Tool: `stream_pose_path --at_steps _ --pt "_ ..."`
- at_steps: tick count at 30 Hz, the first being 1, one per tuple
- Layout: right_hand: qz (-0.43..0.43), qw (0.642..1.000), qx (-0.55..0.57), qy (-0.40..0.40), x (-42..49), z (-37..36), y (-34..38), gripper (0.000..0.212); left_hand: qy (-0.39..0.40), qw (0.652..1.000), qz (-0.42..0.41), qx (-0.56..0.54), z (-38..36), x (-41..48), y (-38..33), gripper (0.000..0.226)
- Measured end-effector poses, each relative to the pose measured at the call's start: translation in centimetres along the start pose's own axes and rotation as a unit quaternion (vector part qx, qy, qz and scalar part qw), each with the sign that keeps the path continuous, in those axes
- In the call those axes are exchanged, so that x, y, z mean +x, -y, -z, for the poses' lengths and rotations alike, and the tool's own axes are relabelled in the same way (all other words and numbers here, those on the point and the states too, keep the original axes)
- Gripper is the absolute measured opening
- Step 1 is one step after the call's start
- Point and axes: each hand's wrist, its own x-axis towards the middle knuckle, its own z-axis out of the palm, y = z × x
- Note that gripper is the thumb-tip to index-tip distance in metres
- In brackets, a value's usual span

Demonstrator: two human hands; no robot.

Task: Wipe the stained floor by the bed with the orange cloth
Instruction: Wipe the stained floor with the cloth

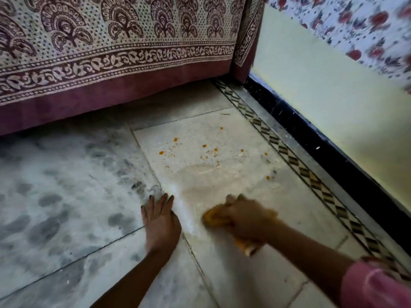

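right hand (243, 215) gripping the orange cloth (214, 217) on the floor (222, 174), left hand (161, 221) flat, fingers spread, orange stains (175, 140) near the bed (111, 52)

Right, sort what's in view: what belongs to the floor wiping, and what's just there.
For the job: orange cloth, right hand gripping it, orange stains, pale floor tile, left hand flat on the floor.

Just there: patterned bedspread, diamond-pattern floor border, black skirting, yellow wall, floral fabric.
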Motion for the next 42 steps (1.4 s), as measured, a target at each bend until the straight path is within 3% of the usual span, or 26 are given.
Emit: stream_pose_path --at_steps 3,5,8,10,14,17,19,21,23,26,29,32,35,37,40,42 --pt "-0.026 0.999 -0.026 -0.039 -2.8 5.0 -4.6 0.070 0.061 0.992 -0.095 0.061 0.5 1.5 -3.1 0.044" --pt "-0.027 0.996 -0.087 0.010 -4.6 8.7 -7.9 0.077 0.151 0.968 -0.157 0.121 1.4 3.5 -6.5 0.041" --pt "-0.005 0.976 -0.191 0.106 -6.5 12.2 -10.9 0.067 0.328 0.905 -0.165 0.217 2.7 7.6 -10.8 0.044" --pt "-0.004 0.973 -0.202 0.110 -6.2 12.3 -12.3 0.061 0.384 0.855 -0.176 0.301 4.3 9.4 -13.7 0.047" --pt "-0.070 0.995 -0.071 0.004 -0.9 6.7 -13.7 0.066 0.385 0.802 -0.231 0.393 6.2 11.6 -17.7 0.050" --pt "-0.153 0.982 0.110 -0.018 3.6 -0.3 -11.2 0.084 0.386 0.764 -0.247 0.454 5.4 12.2 -18.6 0.048" --pt "-0.127 0.986 0.086 -0.067 3.5 -4.5 -8.8 0.076 0.382 0.740 -0.270 0.484 3.6 12.0 -18.5 0.047" --pt "-0.030 0.991 0.038 -0.121 0.7 -6.9 -7.6 0.067 0.374 0.732 -0.278 0.496 1.4 11.5 -18.0 0.042" --pt "0.025 0.993 0.035 -0.113 -2.7 -8.8 -9.0 0.066 0.377 0.758 -0.250 0.469 -0.9 10.5 -17.0 0.040" --pt "-0.109 0.984 0.057 -0.130 -4.3 -10.1 -14.5 0.056 0.330 0.836 -0.206 0.386 -3.8 8.8 -15.2 0.045" --pt "-0.261 0.946 0.081 -0.177 1.5 -7.6 -18.5 0.057 0.276 0.896 -0.150 0.314 -6.2 6.7 -13.7 0.054" --pt "-0.226 0.949 0.111 -0.190 6.6 -5.0 -17.4 0.055 0.195 0.947 -0.128 0.221 -8.1 5.1 -13.0 0.047" --pt "-0.075 0.968 0.109 -0.215 3.1 -7.0 -14.1 0.045 0.163 0.962 -0.131 0.177 -9.0 4.3 -13.0 0.044" --pt "-0.048 0.975 0.115 -0.185 -1.4 -9.4 -14.7 0.045 0.141 0.966 -0.140 0.164 -9.4 3.7 -13.1 0.049" --pt "-0.155 0.965 0.068 -0.200 -1.8 -10.7 -20.2 0.048 0.118 0.970 -0.135 0.166 -10.3 3.2 -12.8 0.050" --pt "-0.241 0.939 0.066 -0.236 1.7 -8.8 -22.2 0.054 0.113 0.975 -0.119 0.153 -10.4 3.3 -13.1 0.049"
